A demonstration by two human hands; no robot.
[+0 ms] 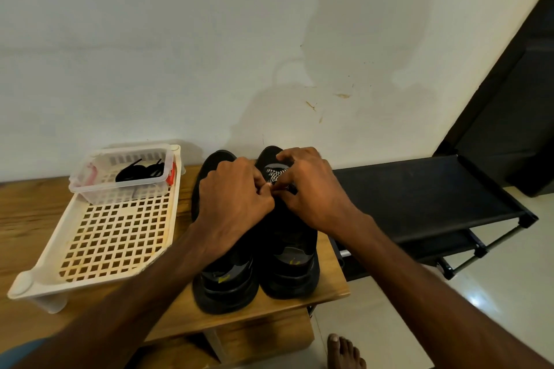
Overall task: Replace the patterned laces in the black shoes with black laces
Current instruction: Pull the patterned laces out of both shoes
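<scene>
Wooden bench (30, 213): a white lattice tray (114, 246) is set at the left; two black shoes (287, 278) are placed side by side, touching, at the right end.

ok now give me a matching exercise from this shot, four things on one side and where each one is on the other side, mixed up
Things:
1 black laces
2 patterned lace
3 clear basket
4 bare foot

Places:
a on the floor
b at the far end of the cream tray
c inside the clear basket
d pinched by the left hand and right hand over a shoe

Pairs: 1-c, 2-d, 3-b, 4-a
</scene>
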